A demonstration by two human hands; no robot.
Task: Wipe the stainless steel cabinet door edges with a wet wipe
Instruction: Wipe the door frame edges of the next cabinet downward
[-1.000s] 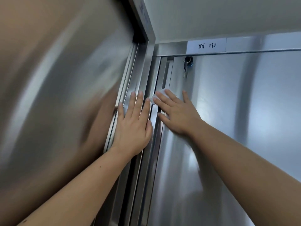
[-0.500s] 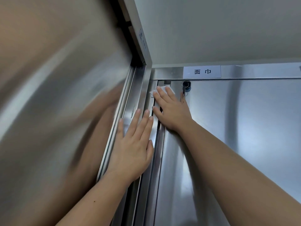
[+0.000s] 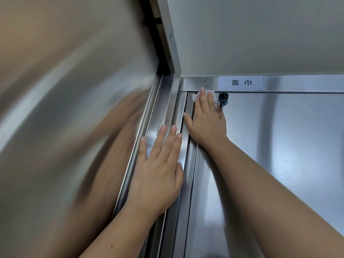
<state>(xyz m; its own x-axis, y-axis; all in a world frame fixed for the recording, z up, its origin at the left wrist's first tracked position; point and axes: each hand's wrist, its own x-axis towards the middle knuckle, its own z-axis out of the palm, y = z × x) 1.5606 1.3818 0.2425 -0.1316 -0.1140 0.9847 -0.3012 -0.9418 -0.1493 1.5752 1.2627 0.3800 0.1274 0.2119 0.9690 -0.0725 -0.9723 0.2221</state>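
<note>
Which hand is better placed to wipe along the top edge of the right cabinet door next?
Right. The right hand presses the white wet wipe at the stainless steel cabinet door's top corner; the left hand lies flat lower, on the neighbouring edge.

One left hand point(image 3: 158, 174), one right hand point(image 3: 206, 123), one wipe point(image 3: 194, 97), two doors point(image 3: 65, 127) point(image 3: 279, 155), one label point(image 3: 241, 82), one key bunch point(image 3: 221, 102).

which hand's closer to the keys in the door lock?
Right. The right hand presses the wet wipe at the door's top corner, its little finger beside the keys. The left hand lies flat on the frame, lower and further left.
</note>
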